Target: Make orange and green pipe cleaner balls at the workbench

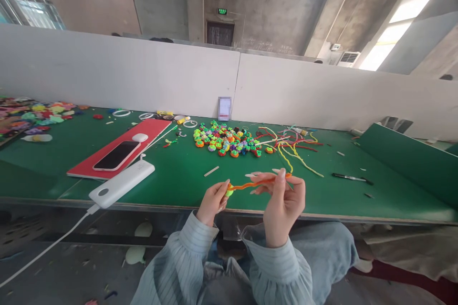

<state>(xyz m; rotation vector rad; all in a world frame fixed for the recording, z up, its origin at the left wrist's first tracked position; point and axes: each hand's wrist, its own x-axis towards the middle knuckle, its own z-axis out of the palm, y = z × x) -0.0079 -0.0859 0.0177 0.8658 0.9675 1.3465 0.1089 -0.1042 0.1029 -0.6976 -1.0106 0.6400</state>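
Observation:
A small yellow-green fuzzy piece [230, 191] is pinched between the thumb and fingers of my left hand [212, 201], near the table's front edge. From it an orange fuzzy stem [246, 186] runs right, slightly wavy, to my right hand [284, 202]. The thumb and index finger of that hand pinch the stem near its far end, while the other fingers spread to the left. Beyond my hands lies a pile of small colourful fuzzy pieces [229, 140]. Loose yellow, red and pink stems [295, 152] lie to the right of the pile.
On the green table [179, 176], a phone [117, 156] lies on a red folder [86, 164], beside a white power bank [121, 184] with a cable. A black pen [352, 178] is at right. Another phone [224, 108] leans on the white partition [161, 76].

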